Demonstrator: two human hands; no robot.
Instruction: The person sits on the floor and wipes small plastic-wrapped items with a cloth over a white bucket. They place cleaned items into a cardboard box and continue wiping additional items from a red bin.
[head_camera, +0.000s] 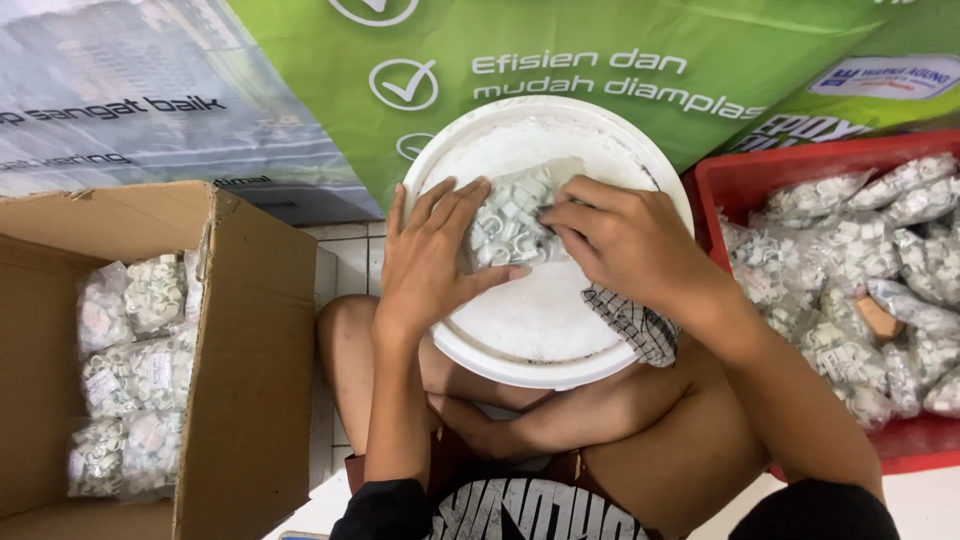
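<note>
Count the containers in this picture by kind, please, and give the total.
Cardboard box: 1
White bucket lid: 1
Red crate: 1
Total: 3

Both hands, left hand and right hand, press one clear bag on the lid.

To your left an open cardboard box (250, 380) with clear bags of white clips (130, 380) stacked inside, to your right a red plastic crate (750, 175) heaped with more filled bags (860, 280), green printed banner (600, 60) behind, checked cloth (635, 325) on your knee, white tiled floor (345, 250) underneath.
</note>
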